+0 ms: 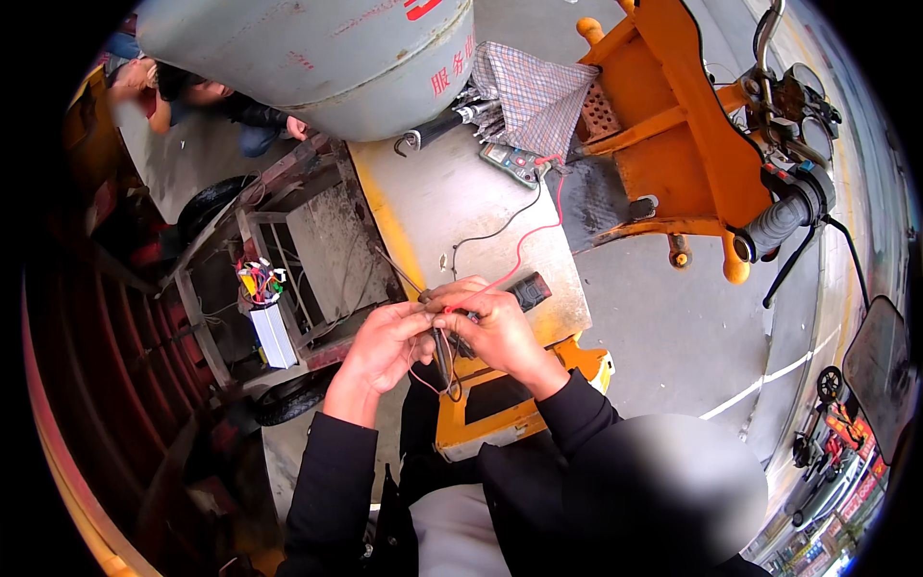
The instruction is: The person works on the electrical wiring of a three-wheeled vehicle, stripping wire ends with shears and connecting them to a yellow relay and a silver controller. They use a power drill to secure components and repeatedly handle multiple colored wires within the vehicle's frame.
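My left hand pinches at a thin pale wire, which loops below the fingers. Close against it, my right hand is closed on a red test probe; its tip is hidden among the fingers. A black test probe hangs tilted between the hands, and I cannot tell which fingers bear it. From the red probe a red lead runs up to a multimeter lying on the pale board. A black lead also leaves the meter and goes toward my hands.
A dark block lies beside my right hand. Beyond stand a large grey drum and a folded checked umbrella. Left is a metal frame with a silver controller box and bundled wires. An orange vehicle body with handlebar stands right. A person crouches far left.
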Demonstrator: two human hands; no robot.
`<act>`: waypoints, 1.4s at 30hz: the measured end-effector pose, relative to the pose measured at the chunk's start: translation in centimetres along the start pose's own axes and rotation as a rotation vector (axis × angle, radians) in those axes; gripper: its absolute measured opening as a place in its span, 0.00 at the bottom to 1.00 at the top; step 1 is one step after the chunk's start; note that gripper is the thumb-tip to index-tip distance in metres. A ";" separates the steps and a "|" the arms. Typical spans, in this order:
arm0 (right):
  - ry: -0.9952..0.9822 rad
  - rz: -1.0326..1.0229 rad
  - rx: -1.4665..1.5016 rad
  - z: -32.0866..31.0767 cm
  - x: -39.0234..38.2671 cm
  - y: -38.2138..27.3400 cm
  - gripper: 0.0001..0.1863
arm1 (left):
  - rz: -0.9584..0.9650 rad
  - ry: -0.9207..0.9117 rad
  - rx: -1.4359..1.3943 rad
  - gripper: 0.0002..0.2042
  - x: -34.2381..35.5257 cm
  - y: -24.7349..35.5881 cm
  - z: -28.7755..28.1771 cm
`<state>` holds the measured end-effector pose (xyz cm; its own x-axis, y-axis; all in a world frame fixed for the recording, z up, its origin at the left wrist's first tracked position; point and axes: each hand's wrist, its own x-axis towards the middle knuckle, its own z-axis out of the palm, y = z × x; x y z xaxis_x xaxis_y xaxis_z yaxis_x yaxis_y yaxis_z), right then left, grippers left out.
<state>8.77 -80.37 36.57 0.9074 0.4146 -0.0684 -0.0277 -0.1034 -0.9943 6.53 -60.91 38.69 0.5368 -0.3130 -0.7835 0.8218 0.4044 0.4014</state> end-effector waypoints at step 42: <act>0.276 0.430 1.019 0.5 -0.2 1.0 0.08 | 0.289 0.166 0.112 0.09 -0.5 -0.9 2.6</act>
<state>8.38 -80.08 35.56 0.7982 0.2962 -0.5246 -0.5719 0.6461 -0.5054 6.02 -63.36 40.00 0.7197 -0.0514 -0.6924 0.6610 0.3560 0.6606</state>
